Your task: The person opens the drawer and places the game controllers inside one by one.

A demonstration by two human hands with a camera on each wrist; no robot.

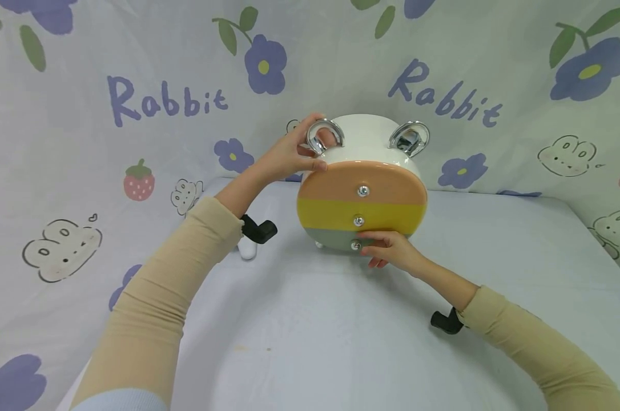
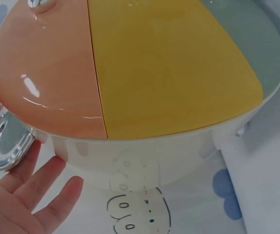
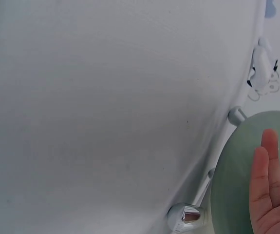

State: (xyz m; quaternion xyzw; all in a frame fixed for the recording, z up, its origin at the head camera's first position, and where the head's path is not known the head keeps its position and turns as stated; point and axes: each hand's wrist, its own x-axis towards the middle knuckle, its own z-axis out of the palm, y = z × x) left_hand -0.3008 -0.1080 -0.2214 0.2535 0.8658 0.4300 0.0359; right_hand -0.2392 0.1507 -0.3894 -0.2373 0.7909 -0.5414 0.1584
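Note:
A rounded white drawer box (image 1: 363,134) stands on the table, with chrome ear-shaped loops on top. Its front has an orange drawer (image 1: 335,185), a yellow drawer (image 1: 330,214) and a green drawer (image 1: 330,237), each with a silver knob. My left hand (image 1: 302,145) holds the box's upper left around the left ear (image 1: 315,130); its thumb lies on the orange edge, and its other fingers (image 2: 37,180) reach behind. At the green drawer, my right hand (image 1: 392,251) pinches the bottom knob (image 1: 355,245). In the right wrist view its outer fingers (image 3: 264,170) extend straight, while the knob is hidden.
The table (image 1: 310,331) is covered with a white cloth. Behind it hangs a curtain (image 1: 176,51) with flowers, rabbits and lettering. A small white object (image 1: 247,249) lies beside the left forearm. Black mounts stick out from both sleeves. Short feet (image 3: 186,217) hold up the box.

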